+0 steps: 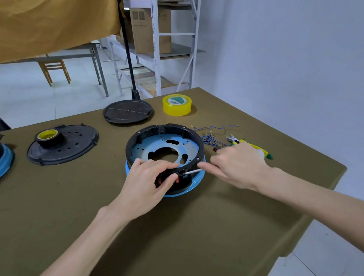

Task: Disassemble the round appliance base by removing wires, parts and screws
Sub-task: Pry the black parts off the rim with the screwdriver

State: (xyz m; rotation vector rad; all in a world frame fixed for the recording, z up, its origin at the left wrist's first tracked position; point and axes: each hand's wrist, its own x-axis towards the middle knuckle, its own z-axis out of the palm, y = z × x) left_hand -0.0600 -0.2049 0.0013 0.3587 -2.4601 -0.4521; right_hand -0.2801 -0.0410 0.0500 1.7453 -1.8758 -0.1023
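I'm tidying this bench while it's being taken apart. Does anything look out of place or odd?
Mostly orderly. A tangle of loose wires lies strewn on the table behind the round base, beside the cutters. A black tape roll sits on a detached black cover. Nothing looks spilled or broken.

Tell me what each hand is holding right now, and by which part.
The right hand grips a screwdriver; its handle is hidden in the hand. The left hand holds the round base at its near rim.
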